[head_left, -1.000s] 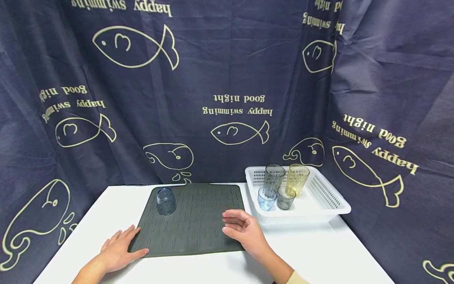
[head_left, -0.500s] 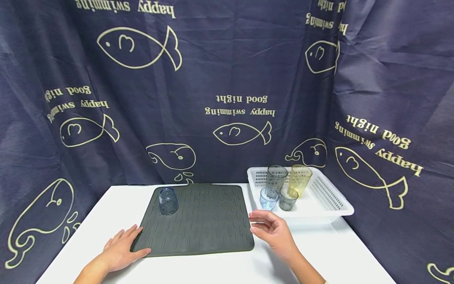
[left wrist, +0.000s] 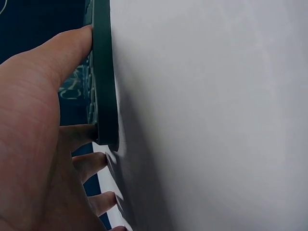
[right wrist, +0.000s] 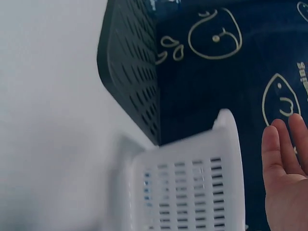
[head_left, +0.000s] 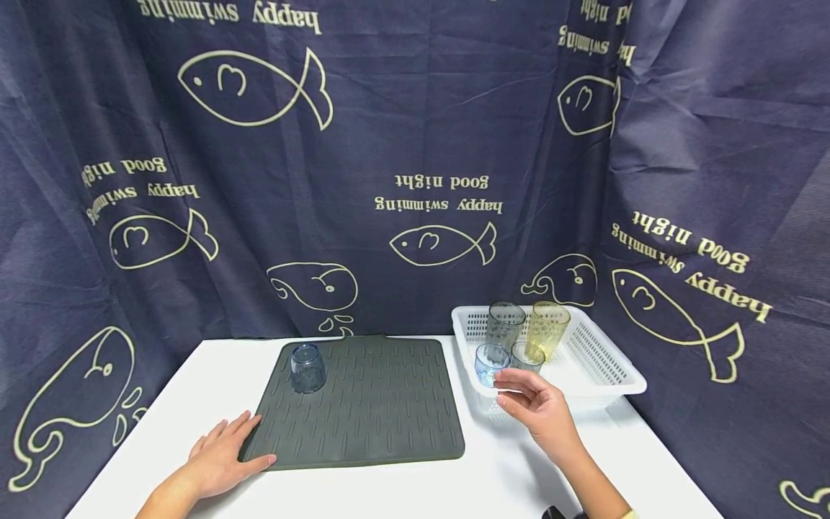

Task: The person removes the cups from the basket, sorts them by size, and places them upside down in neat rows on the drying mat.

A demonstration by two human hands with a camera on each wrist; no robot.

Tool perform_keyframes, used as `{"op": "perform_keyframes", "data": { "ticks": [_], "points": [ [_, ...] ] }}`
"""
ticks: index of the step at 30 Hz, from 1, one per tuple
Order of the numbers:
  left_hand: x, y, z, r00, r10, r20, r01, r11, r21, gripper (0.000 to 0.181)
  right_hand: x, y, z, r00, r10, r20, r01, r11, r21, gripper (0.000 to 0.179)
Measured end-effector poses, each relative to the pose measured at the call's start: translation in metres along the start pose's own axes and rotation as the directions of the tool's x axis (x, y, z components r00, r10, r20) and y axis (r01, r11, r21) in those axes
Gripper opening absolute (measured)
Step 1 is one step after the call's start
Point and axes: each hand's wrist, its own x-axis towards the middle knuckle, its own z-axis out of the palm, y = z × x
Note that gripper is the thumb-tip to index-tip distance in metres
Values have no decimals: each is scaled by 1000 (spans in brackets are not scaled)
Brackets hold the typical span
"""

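At the near left corner of the dark ribbed mat [head_left: 376, 411], the left hand [head_left: 220, 458] rests with fingers spread, grasping nothing. On the mat's far left part stands an upturned blue glass [head_left: 307, 371]. Right of the mat, a white basket [head_left: 599, 353] contains a light blue glass [head_left: 488, 359], a small grey glass [head_left: 527, 355], a tall grey glass [head_left: 504, 328] and a yellow glass [head_left: 547, 328]. Also right of the mat, the right hand [head_left: 541, 412] hangs near the light blue glass, thumb slightly apart from fingers, holding nothing.
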Motion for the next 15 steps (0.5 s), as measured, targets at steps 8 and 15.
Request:
{"op": "perform_keyframes", "data": {
  "ticks": [8, 15],
  "points": [
    [0, 1, 0, 1000, -8, -8, 8, 1000, -3, 99, 8, -2, -21, 998, 4, -58, -7, 999, -49, 39],
    [1, -1, 1, 1000, -9, -1, 9, 1000, -3, 99, 17, -3, -38, 990, 85, -110, -100, 984, -148, 41]
  ]
}}
